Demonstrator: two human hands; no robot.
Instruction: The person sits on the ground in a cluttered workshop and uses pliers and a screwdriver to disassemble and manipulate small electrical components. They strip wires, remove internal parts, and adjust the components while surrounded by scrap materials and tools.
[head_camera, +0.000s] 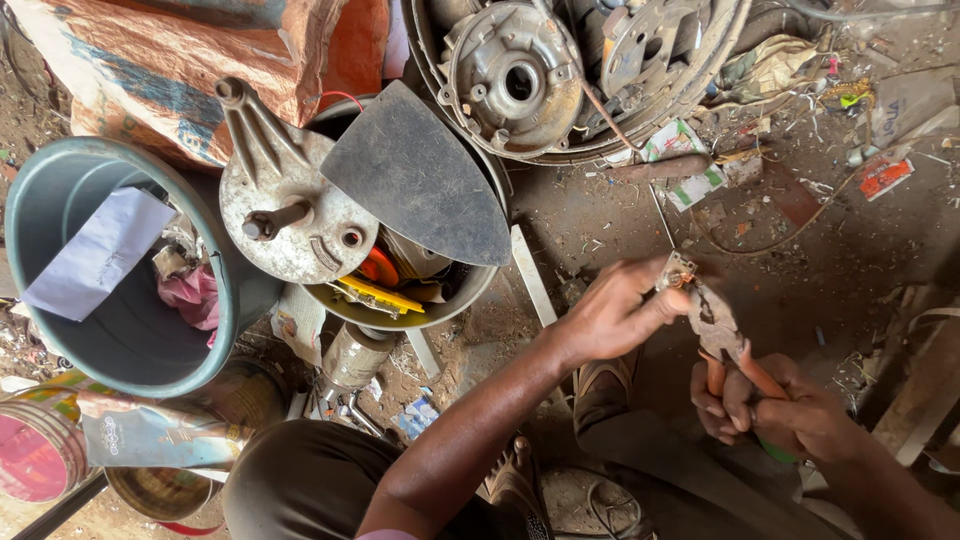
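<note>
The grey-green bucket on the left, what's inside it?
Inside the grey-green bucket lie a white sheet of paper and crumpled pink plastic. The paper covers whatever is beneath it.

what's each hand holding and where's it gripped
The right hand grips pliers by their orange handles. The left hand pinches a small metal part at its edge, at the pliers' nose.

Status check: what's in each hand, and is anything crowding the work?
Left hand pinching small metal part. Right hand gripping orange-handled pliers, nose on part. Nothing crowding.
</note>
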